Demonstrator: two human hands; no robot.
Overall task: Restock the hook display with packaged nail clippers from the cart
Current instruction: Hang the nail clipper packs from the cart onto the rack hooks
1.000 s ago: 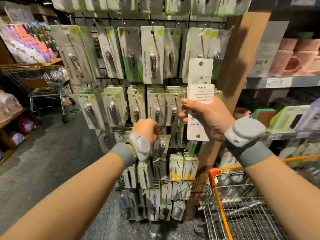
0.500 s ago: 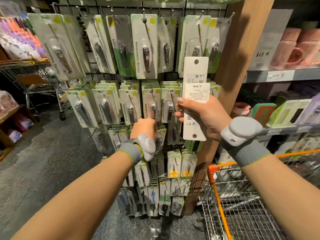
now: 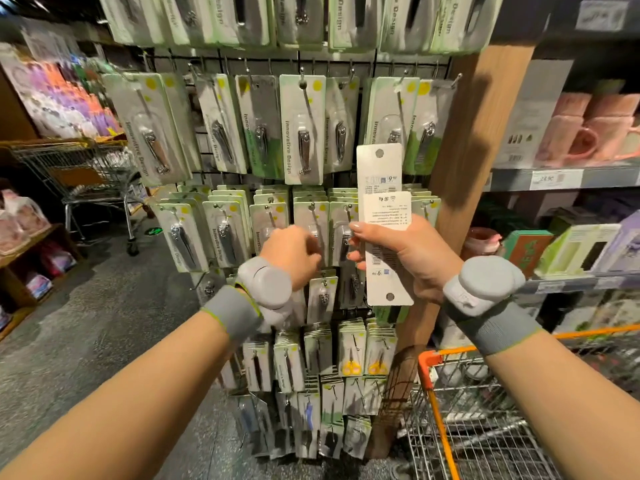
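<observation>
Packs of nail clippers [image 3: 384, 223] stand upright in the right hand [image 3: 412, 258], long axis running twelve to six, printed backs toward the camera, fingers and thumb curled round their middle. The left hand [image 3: 294, 254] sits at nine o'clock from them, just beside, knuckles out at the middle row of the hook display [image 3: 304, 216] — its fingers are turned away and blurred, so whether it pinches anything I cannot tell. The punched hole at the top of the tallest pack lies toward twelve. The left hand looks nearer the hooks; the orange cart [image 3: 436, 382] waits at five o'clock.
</observation>
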